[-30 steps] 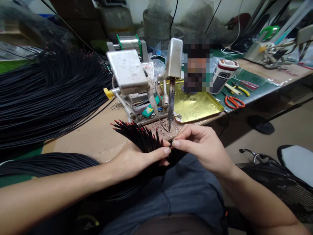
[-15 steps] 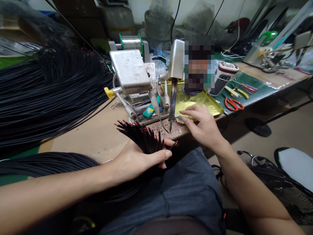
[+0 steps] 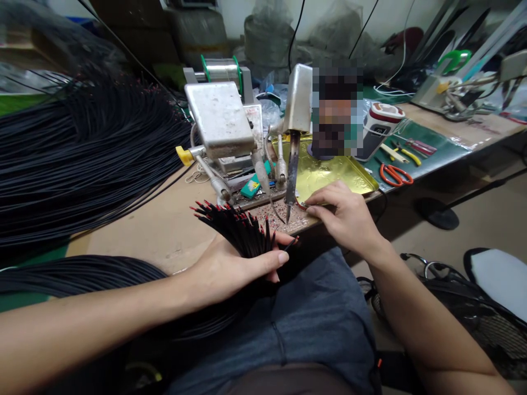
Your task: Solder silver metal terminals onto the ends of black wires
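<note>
arms: bare, no sleeves | lap: blue-grey trousers [image 3: 313,323]

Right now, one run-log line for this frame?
left hand: grips bundle of black wires | right hand: fingertips on small part by soldering iron tip | gold tray behind

Soldering iron [image 3: 291,175] upright at bench centre; tray [image 3: 354,178] right of it; scissors [image 3: 394,174] further right; wire pile [image 3: 82,159] left; solder spool [image 3: 220,68] behind.
</note>
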Demonstrator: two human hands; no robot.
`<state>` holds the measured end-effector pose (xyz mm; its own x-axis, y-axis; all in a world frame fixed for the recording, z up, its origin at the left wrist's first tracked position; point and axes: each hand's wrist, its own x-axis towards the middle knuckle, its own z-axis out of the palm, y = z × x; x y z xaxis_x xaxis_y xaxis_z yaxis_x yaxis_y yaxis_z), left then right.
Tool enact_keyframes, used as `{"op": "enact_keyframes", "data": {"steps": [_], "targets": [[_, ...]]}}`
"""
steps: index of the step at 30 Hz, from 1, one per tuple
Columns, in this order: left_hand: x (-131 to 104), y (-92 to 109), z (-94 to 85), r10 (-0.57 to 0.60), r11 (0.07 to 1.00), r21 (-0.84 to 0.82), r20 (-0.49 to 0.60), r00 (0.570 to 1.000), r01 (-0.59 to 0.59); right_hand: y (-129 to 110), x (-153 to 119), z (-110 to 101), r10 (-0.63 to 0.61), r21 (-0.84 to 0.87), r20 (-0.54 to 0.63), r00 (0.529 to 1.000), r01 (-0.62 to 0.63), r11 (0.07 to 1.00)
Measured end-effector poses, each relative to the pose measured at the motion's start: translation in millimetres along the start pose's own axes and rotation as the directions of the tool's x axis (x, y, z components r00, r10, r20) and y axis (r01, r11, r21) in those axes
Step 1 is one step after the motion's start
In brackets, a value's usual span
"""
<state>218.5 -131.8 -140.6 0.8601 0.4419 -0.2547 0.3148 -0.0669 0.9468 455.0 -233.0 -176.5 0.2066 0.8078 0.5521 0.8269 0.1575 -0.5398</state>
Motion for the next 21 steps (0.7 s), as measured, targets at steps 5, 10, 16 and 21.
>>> {"op": "enact_keyframes", "data": {"steps": [5, 10, 16, 21], "targets": [[0.3, -1.7, -0.9, -0.010, 0.999, -0.043, -0.009, 1.000, 0.010, -14.3, -2.9, -0.3, 0.175, 0.187, -0.210, 0.962, -0.136, 0.973], [0.4, -3.3, -0.8, -0.014, 0.994, -0.110, -0.040, 0.999, 0.009, -42.2, -10.0, 6.8, 0.408, 0.535, -0.073, 0.910, -0.309, 0.786], [1.6, 0.1, -0.2, -0.007, 0.989, -0.148, -0.062, 0.998, -0.002, -50.9, -12.9, 10.8, 0.455, 0.659, 0.096, 0.885, -0.399, 0.638], [1.7, 1.1, 0.4, 0.049, 0.993, -0.101, -0.088, 0.995, -0.058, -51.9, -13.6, 9.6, 0.441, 0.689, 0.126, 0.888, -0.398, 0.606]]}}
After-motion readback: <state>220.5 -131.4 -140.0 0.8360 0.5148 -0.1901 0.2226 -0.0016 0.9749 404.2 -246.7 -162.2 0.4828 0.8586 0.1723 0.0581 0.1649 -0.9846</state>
